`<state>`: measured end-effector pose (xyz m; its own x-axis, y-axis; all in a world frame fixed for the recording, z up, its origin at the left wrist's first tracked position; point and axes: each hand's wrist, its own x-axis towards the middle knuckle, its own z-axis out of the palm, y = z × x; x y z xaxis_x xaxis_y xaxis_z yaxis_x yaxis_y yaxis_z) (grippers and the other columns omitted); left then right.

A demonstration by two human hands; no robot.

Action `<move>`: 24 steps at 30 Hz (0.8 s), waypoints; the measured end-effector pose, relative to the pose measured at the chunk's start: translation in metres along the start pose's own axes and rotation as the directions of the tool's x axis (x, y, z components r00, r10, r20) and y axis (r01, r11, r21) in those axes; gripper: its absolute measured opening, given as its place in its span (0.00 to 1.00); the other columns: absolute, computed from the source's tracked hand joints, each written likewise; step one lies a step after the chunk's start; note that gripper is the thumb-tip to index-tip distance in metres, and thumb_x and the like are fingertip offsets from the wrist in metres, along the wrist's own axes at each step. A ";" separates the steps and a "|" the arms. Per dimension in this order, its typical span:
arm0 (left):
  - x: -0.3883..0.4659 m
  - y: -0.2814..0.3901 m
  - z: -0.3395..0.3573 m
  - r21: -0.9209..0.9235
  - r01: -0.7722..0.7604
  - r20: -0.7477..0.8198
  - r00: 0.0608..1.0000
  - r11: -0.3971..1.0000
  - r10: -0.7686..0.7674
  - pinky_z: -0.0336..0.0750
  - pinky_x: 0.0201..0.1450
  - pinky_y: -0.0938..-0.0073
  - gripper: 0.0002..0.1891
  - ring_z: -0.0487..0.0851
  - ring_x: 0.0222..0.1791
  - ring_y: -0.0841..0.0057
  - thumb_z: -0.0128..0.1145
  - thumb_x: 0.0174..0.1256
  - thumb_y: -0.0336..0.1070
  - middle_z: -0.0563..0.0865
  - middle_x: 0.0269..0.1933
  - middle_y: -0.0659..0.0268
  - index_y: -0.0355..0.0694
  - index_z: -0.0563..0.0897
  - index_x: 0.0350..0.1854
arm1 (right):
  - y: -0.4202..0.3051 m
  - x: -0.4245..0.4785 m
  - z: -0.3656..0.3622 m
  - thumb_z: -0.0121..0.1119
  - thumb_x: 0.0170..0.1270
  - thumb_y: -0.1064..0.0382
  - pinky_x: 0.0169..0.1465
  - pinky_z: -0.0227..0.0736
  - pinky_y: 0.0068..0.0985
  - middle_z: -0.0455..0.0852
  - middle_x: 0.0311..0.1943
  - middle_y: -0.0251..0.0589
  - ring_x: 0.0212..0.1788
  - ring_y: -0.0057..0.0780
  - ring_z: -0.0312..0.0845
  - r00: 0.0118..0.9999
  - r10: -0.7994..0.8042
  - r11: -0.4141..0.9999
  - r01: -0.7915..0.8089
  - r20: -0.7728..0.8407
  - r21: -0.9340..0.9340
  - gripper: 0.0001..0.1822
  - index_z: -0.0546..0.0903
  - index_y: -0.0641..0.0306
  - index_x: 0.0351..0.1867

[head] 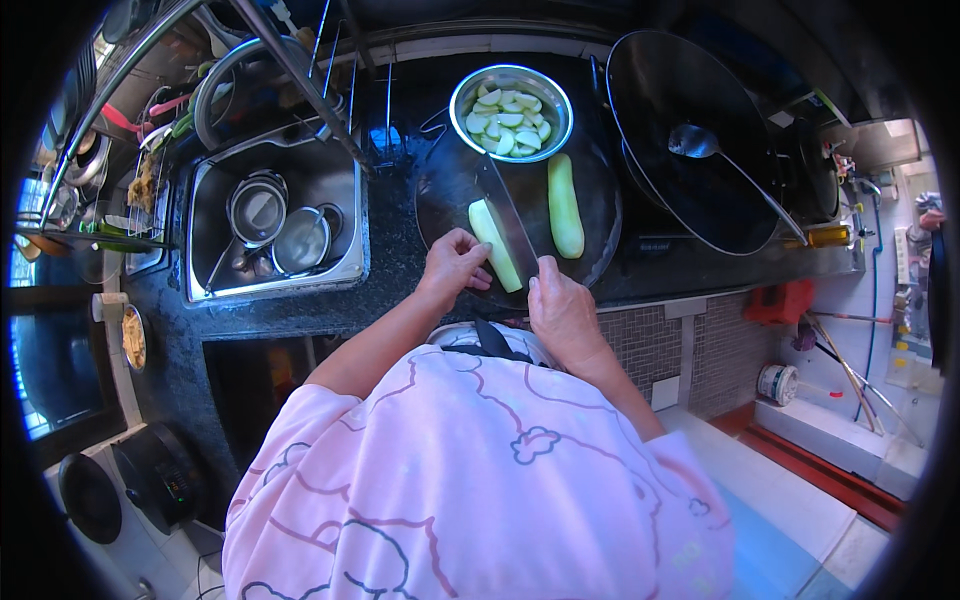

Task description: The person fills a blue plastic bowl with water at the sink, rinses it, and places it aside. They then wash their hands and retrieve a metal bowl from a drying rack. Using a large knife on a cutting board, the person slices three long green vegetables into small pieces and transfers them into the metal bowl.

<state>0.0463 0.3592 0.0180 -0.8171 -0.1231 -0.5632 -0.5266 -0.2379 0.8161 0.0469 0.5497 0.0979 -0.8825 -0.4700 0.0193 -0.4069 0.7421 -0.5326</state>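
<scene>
My right hand (559, 304) is closed round the handle end of a wide-bladed kitchen knife (508, 214), whose blade lies along the right side of a pale green peeled gourd piece (495, 246). On the left of that piece, my left hand (459, 264) rests with its fingertips against the near part. Both are over a round dark cutting board (450, 191). A whole peeled gourd (565, 206) lies on the board to the right of the knife. At the board's far edge stands a steel bowl (568, 112) holding many pale green cut slices (510, 120).
A steel sink (300, 285) with several small pots and bowls lies to the left, below a metal rack (127, 75). On the right is a large black wok (645, 97) with a metal spatula (757, 180) in it. A dish of food (134, 337) stands far left.
</scene>
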 end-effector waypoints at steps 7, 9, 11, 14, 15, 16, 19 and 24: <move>0.001 0.001 -0.002 0.001 0.002 0.020 1.000 1.000 -0.002 0.84 0.25 0.75 0.09 0.87 0.24 0.74 0.62 0.71 0.35 0.84 0.31 0.62 0.36 0.76 0.40 | -0.010 0.007 0.009 0.56 0.68 0.68 0.34 0.79 0.46 0.83 0.26 0.53 0.31 0.55 0.84 0.999 -0.023 0.997 0.021 -0.024 -0.068 0.07 0.70 0.64 0.41; 0.002 0.002 -0.002 -0.001 0.009 0.016 1.000 1.000 -0.009 0.84 0.24 0.75 0.09 0.87 0.24 0.74 0.62 0.71 0.35 0.84 0.31 0.62 0.36 0.76 0.40 | -0.013 0.008 0.011 0.55 0.68 0.67 0.34 0.79 0.46 0.84 0.26 0.54 0.30 0.56 0.84 1.000 0.000 0.994 0.001 0.007 -0.113 0.07 0.70 0.65 0.41; 0.001 0.002 -0.003 -0.015 0.009 0.019 1.000 1.000 -0.009 0.83 0.23 0.76 0.09 0.87 0.23 0.74 0.62 0.71 0.34 0.83 0.31 0.62 0.36 0.76 0.39 | -0.016 0.011 0.012 0.54 0.68 0.67 0.34 0.79 0.46 0.84 0.26 0.55 0.30 0.57 0.84 0.999 0.027 0.987 -0.019 0.046 -0.159 0.07 0.69 0.65 0.41; -0.001 0.002 -0.003 -0.030 0.006 0.034 0.999 1.000 -0.005 0.83 0.22 0.76 0.09 0.86 0.23 0.75 0.63 0.70 0.34 0.83 0.30 0.63 0.37 0.75 0.39 | -0.020 0.014 0.009 0.53 0.69 0.67 0.34 0.80 0.47 0.84 0.26 0.58 0.30 0.58 0.84 0.991 0.070 0.978 -0.046 0.112 -0.202 0.07 0.69 0.66 0.41; -0.001 0.003 -0.004 -0.026 0.006 0.039 0.999 1.000 -0.005 0.83 0.22 0.76 0.09 0.86 0.22 0.75 0.63 0.70 0.34 0.83 0.30 0.63 0.37 0.75 0.39 | -0.022 0.016 0.007 0.53 0.69 0.67 0.35 0.80 0.48 0.84 0.25 0.58 0.30 0.59 0.84 0.989 0.075 0.978 -0.047 0.131 -0.202 0.07 0.68 0.66 0.42; 0.000 0.004 -0.004 -0.021 0.005 0.043 0.999 1.000 -0.004 0.83 0.22 0.76 0.10 0.86 0.22 0.75 0.63 0.70 0.34 0.83 0.30 0.63 0.37 0.75 0.38 | -0.023 0.018 0.005 0.53 0.69 0.67 0.35 0.80 0.48 0.84 0.25 0.59 0.30 0.59 0.85 0.985 0.080 0.978 -0.049 0.150 -0.202 0.07 0.68 0.66 0.42; 0.001 0.003 -0.004 0.010 -0.003 0.054 0.999 1.000 0.002 0.82 0.22 0.76 0.09 0.85 0.21 0.75 0.63 0.69 0.33 0.82 0.29 0.63 0.37 0.75 0.37 | -0.023 0.021 0.003 0.52 0.69 0.67 0.35 0.80 0.48 0.84 0.25 0.60 0.31 0.59 0.85 0.982 0.067 0.975 -0.028 0.174 -0.222 0.07 0.68 0.67 0.42; 0.003 0.003 -0.004 0.057 -0.027 0.030 0.999 0.998 0.026 0.81 0.21 0.75 0.10 0.86 0.20 0.74 0.64 0.65 0.34 0.84 0.27 0.61 0.35 0.76 0.34 | -0.023 0.026 0.002 0.51 0.68 0.69 0.34 0.81 0.48 0.85 0.25 0.59 0.30 0.58 0.85 0.980 0.015 0.964 0.038 0.196 -0.263 0.07 0.68 0.67 0.42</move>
<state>0.0433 0.3545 0.0185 -0.8369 -0.1006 -0.5380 -0.5166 -0.1794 0.8372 0.0338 0.5198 0.1090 -0.8248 -0.5438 -0.1551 -0.4882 0.8232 -0.2898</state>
